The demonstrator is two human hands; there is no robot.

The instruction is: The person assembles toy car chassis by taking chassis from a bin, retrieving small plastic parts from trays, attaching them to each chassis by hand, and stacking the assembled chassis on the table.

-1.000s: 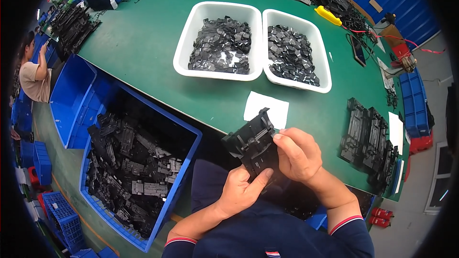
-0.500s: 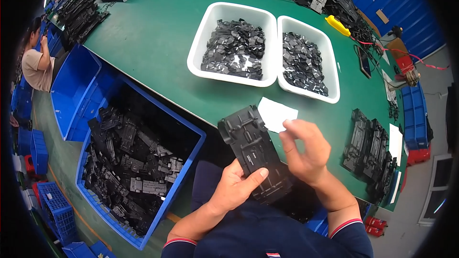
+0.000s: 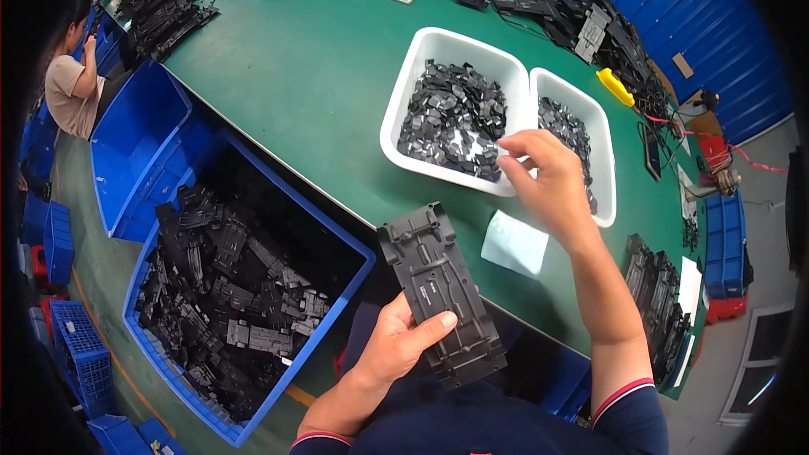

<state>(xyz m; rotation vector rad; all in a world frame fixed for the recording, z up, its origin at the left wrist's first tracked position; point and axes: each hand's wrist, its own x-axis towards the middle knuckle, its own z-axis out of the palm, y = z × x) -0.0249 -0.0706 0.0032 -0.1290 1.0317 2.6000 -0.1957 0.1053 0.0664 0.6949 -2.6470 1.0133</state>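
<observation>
My left hand (image 3: 396, 345) grips a long black moulded plastic chassis plate (image 3: 444, 295), thumb across its ribbed face and fingers behind it. The plate is tilted in front of my body, just off the table's near edge. My right hand (image 3: 548, 181) hovers over the near right part of the left white bin (image 3: 403, 156), its thumb and forefinger slightly apart with nothing visible between them. Small black clip-like pieces (image 3: 451, 109) with shiny spots fill that bin. A second white bin (image 3: 602, 211) of similar pieces stands beside it, partly covered by my hand.
A folded white cloth or paper (image 3: 514, 243) lies on the green table (image 3: 295, 93). On my left, a blue crate (image 3: 358, 265) holds many black plates. More plates (image 3: 653, 303) are stacked at right. A yellow-handled tool (image 3: 615, 87) lies far right. A person (image 3: 74, 88) sits far left.
My right hand has moved up and away from beside the plate to over the left white bin. My left hand still holds the plate, now turned more face-up. The whole view has shifted.
</observation>
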